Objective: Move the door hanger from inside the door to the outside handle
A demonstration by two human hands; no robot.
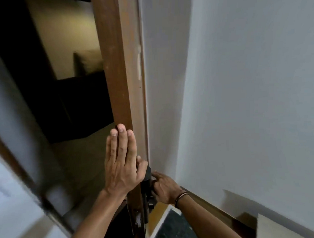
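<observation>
Pale grey walls (249, 80) close in a narrow entry, with a dim room beyond the opening, and the brown door (118, 66) stands edge-on in the middle of the view. Nearest, the right hand (164, 187), a thin bracelet (180, 197) at its wrist, reaches behind the door's edge with its fingers curled at the dark handle hardware (148, 190); whether they are closed on anything I cannot tell, as the door edge and the blur hide them. Just left of it, the left hand (121, 166) lies flat on the door's near face, fingers straight and together, thumb hooked at the edge, holding nothing. A dark shape (147, 172) between the thumb and the right fingers may be the door hanger, but it is too blurred to name with certainty; if so, the hanger sits at the handle, touching or just beside the right fingertips and just right of the left thumb. The likeliest risk is that the door swings while the right hand works unseen behind it, pinching fingers against the wall beside it. A hanger pulled at an angle could also catch on the lever and tear or drop to the floor mat (174, 225) below the right wrist. Farther off, beyond the left fingertips, a cushion (86, 62) rests on dark furniture.
</observation>
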